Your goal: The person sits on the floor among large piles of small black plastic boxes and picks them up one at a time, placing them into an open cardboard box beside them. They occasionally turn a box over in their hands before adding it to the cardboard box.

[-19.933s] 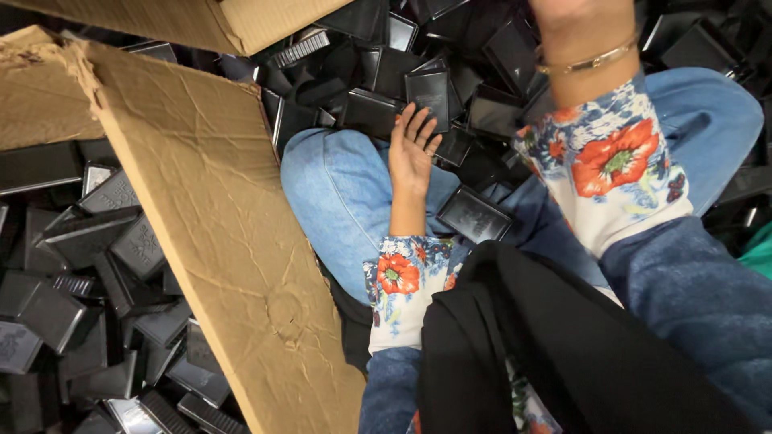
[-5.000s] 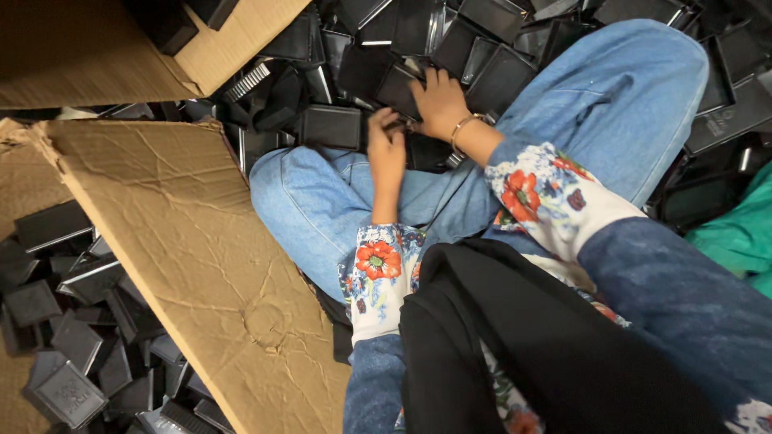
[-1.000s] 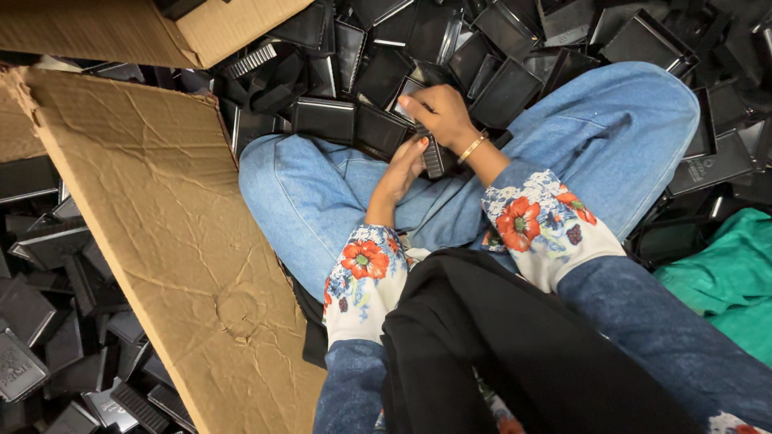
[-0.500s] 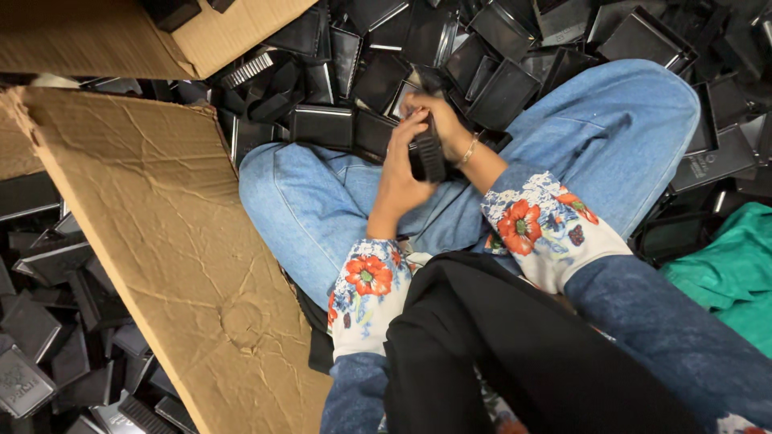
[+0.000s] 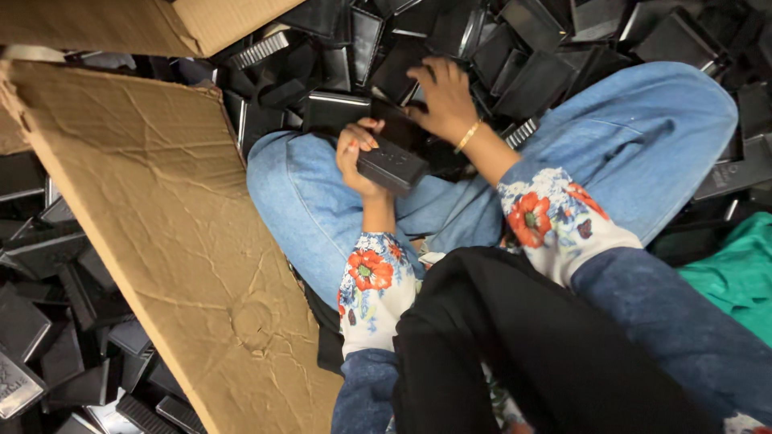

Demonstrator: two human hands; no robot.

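My right hand [image 5: 441, 95] has moved off the black box [image 5: 392, 164] into the pile [image 5: 515, 48], fingers spread; left hand [image 5: 359, 157] fingers clamp the box, long axis slanting rightward.

Floral cuffs [image 5: 371, 272], jeans (gold bracelet [image 5: 466, 135]).

Left hand [image 5: 359, 157] grips black case [image 5: 392, 163] — right hand [image 5: 441, 98] reaching.

Views: one, head-worn.
Position: above the lap of a seated person, close over the arms.
Facing: steeply downward and slightly forward.
Nearness: left hand [image 5: 362, 157] and right hand [image 5: 441, 98] at arm's reach, upper centre.
Framing: jeans-clad knees [image 5: 643, 137] centre, cardboard sheet [image 5: 161, 241] left, heaped black cases [image 5: 563, 32] along the top.
Shared scene: none, single view.
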